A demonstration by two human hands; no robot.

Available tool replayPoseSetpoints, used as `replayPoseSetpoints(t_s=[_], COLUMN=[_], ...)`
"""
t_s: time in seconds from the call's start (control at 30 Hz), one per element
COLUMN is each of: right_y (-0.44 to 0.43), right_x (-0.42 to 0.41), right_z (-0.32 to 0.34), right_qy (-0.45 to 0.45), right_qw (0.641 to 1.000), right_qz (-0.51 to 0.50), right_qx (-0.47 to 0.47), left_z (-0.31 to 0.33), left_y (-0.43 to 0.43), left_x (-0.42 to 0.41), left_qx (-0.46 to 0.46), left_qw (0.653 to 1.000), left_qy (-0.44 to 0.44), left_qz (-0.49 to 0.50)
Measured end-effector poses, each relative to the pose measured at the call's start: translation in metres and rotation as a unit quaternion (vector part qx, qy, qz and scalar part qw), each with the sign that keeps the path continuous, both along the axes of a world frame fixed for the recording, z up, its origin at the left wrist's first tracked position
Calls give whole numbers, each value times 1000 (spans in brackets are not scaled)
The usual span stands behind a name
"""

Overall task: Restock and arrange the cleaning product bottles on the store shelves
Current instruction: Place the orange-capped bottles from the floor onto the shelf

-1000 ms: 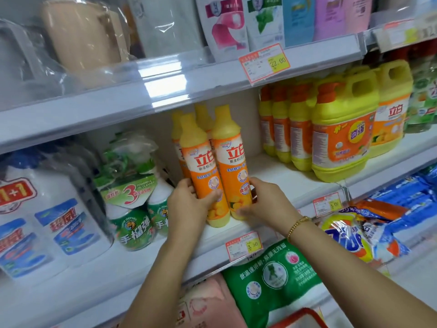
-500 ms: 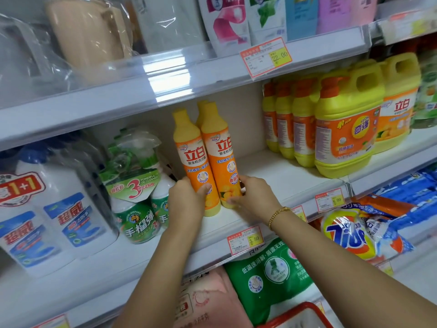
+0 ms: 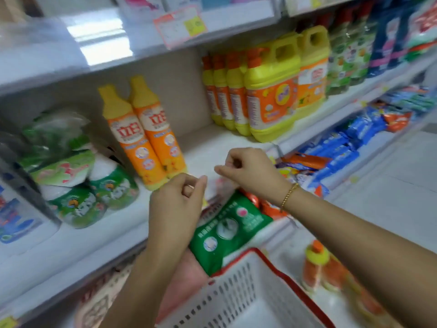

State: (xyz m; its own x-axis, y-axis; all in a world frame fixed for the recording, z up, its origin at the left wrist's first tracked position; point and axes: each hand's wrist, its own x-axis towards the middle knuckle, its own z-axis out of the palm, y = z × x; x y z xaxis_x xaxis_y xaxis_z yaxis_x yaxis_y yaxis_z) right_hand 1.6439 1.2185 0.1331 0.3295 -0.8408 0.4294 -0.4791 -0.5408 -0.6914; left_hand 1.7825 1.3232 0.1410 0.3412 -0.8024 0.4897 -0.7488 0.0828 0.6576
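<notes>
A white store shelf [image 3: 212, 143] runs from near left to far right above a pale tiled floor [image 3: 390, 185]. On it, two orange bottles [image 3: 136, 140] with yellow caps stand upright, touching side by side, between wrapped green spray bottles [image 3: 78, 204] on the left and yellow jugs [image 3: 272, 98] on the far right. Near the camera sits a white basket [image 3: 236, 292] with a red rim. The left hand [image 3: 179, 200] hovers just near of the bottles, its grip curled together on nothing. The right hand [image 3: 248, 169], further right, has its grip likewise closed and holds nothing.
</notes>
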Motion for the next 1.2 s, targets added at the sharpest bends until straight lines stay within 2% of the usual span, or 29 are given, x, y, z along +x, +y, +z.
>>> replayPoseSetpoints(t_s=[0.17, 0.23, 0.37, 0.47, 0.57, 0.7, 0.8, 0.93, 1.0, 1.1, 1.2], right_y=[60, 81, 128, 165, 192, 209, 208, 201, 199, 198, 198], right_x=[-150, -208, -301, -345, -374, -371, -359, -352, -351, -352, -348], right_z=[-43, -75, -141, -185, -239, -302, -323, -339, -343, -342, -341], right_qy=[33, 36, -8, -55, -83, -79, -142, -156, -165, -150, -127], right_qw=[995, 986, 958, 935, 921, 921, 912, 903, 900, 906, 907], right_qz=[-76, -133, -242, -323, -345, -262, -269, -286, -280, -283, -295], right_qx=[50, 91, 151, 134, 164, 276, 275, 281, 291, 276, 272], left_z=[-60, -94, -163, -198, -231, -257, -266, -272, -274, -272, -257], left_y=[14, 17, 21, 24, 27, 29, 32, 42, 44, 41, 31], left_x=[-104, -145, -217, -255, -283, -305, -315, -330, -336, -336, -325], left_qx=[111, 206, 372, 413, 394, 334, 296, 292, 288, 315, 392], left_qw=[972, 940, 852, 828, 842, 888, 907, 914, 922, 910, 867], left_qy=[8, 13, 3, 29, 65, 97, 136, 208, 207, 212, 163], left_qz=[-205, -272, -368, -378, -362, -300, -268, -189, -155, -164, -261])
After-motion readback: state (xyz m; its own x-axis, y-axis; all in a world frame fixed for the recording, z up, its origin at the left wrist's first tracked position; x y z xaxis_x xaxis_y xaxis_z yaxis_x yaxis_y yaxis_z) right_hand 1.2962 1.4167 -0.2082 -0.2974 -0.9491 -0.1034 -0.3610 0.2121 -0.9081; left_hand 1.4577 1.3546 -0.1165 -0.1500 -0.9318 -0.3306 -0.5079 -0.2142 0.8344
